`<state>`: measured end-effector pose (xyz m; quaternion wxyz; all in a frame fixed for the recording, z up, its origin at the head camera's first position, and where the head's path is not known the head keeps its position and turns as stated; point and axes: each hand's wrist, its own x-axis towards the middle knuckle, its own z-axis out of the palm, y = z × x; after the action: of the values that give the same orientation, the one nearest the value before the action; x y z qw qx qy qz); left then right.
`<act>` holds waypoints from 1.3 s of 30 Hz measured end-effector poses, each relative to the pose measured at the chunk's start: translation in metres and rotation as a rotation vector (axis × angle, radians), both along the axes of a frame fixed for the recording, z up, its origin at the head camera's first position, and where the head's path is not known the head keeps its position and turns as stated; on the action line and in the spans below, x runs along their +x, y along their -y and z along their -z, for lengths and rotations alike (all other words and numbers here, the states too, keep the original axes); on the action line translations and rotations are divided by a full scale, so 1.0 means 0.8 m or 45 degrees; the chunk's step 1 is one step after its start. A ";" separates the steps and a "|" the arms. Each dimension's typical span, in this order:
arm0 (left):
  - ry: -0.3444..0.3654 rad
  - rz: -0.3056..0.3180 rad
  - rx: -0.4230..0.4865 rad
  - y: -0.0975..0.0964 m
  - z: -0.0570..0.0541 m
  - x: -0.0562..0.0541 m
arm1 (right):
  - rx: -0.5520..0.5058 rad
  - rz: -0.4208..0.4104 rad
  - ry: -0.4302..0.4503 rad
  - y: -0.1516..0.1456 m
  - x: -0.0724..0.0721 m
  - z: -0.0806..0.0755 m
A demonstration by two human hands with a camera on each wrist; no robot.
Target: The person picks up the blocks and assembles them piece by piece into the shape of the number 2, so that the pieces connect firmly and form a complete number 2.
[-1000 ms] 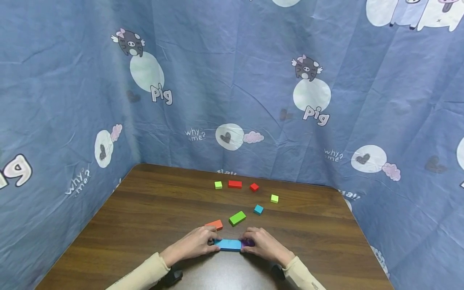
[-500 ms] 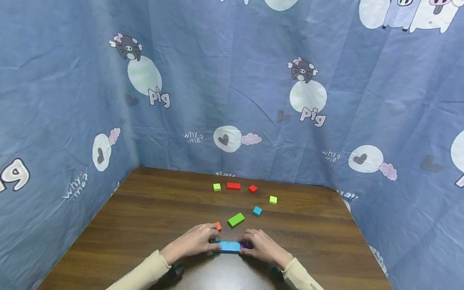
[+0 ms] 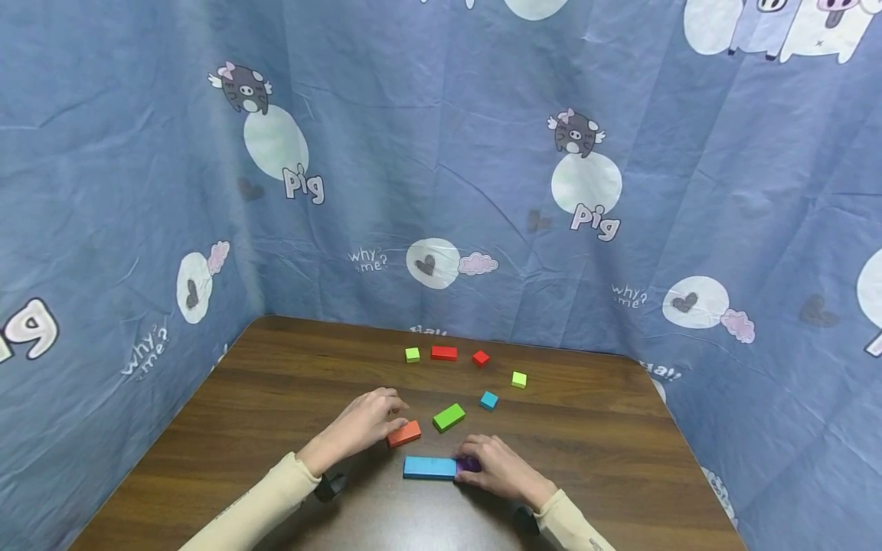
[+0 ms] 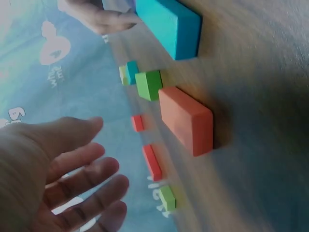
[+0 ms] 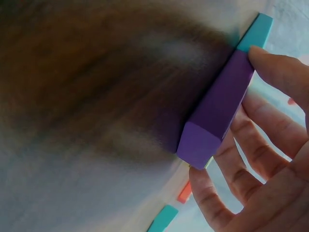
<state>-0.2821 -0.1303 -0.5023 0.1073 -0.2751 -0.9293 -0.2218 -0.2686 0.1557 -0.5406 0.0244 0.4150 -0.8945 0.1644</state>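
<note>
A purple block (image 5: 219,99) is held by my right hand (image 3: 501,468), thumb on one long side and fingers along the other. Its end meets the end of a long blue block (image 3: 429,467), so the two lie in one line on the table. My left hand (image 3: 365,422) hovers behind and left of an orange block (image 3: 404,435), with nothing in it. In the left wrist view its fingers (image 4: 89,195) are spread loosely, apart from the orange block. The right hand covers much of the purple block in the head view.
Beyond the hands lie a green block (image 3: 449,418), a small blue block (image 3: 488,401), two lime blocks (image 3: 519,380), a long red block (image 3: 444,353) and a small red one (image 3: 481,359). A patterned blue curtain (image 3: 358,199) stands behind the wooden table (image 3: 276,398).
My left hand has let go of the blue block's left end and moved back and left over the orange block. The right hand has stayed at the purple block.
</note>
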 end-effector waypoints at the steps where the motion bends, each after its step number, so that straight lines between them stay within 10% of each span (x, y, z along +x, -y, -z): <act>1: -0.004 -0.018 0.000 0.001 0.001 -0.001 | 0.000 0.001 -0.002 0.000 0.000 0.000; 39: 0.077 -0.106 -0.091 -0.001 0.040 -0.012 | -0.018 0.015 0.023 -0.002 0.003 0.001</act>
<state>-0.2915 -0.1299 -0.5346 0.0784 -0.2328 -0.9501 -0.1920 -0.2659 0.1569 -0.5415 0.0203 0.4079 -0.8960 0.1743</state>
